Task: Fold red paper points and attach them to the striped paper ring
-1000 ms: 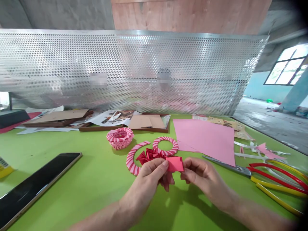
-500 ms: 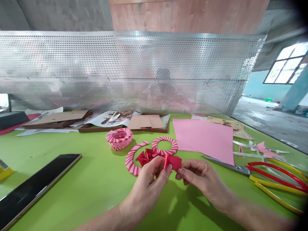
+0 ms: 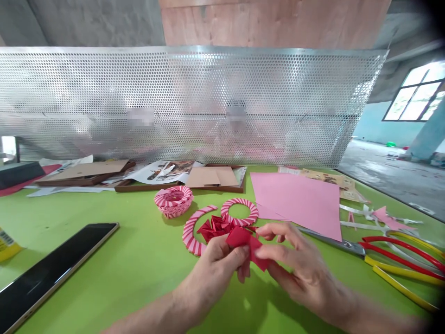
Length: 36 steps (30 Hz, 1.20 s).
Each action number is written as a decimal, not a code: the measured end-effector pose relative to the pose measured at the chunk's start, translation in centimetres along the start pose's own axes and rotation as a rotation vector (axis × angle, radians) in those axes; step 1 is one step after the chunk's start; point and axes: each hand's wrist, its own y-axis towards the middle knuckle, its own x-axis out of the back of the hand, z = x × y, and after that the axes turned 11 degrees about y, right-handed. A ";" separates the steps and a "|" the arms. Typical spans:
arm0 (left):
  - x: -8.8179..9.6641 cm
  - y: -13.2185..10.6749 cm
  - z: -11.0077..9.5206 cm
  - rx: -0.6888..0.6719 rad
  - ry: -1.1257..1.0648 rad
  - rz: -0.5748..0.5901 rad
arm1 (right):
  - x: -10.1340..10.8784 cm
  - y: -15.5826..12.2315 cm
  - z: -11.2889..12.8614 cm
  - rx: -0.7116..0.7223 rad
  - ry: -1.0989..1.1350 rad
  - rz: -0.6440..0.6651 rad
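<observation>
Head view: a folded red paper piece (image 3: 245,242) is held pinched at lower centre between the left hand (image 3: 215,271) and right hand (image 3: 301,273), just beside a red paper rosette (image 3: 212,229).

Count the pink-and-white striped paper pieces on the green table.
3: a striped paper bowl at the back, a closed striped ring to its right, and an open striped arc in front, ending beside the left hand, which holds red paper. Others could lie hidden.

The left hand (image 3: 217,271) curls inward, thumb on top, while the right hand (image 3: 302,271) angles toward it, fingers loosely spread
</observation>
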 end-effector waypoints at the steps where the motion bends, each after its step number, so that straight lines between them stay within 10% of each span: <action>1: 0.0 0.0 0.1 -0.008 -0.020 0.023 | 0.1 0.0 0.1 0.024 -0.019 0.016; 19: 0.0 0.4 0.7 -0.038 -0.152 0.018 | 0.4 0.0 0.3 0.092 -0.067 0.021; 36: -0.3 0.2 0.6 -0.063 -0.095 0.028 | -0.7 0.9 0.3 -0.618 0.699 -0.178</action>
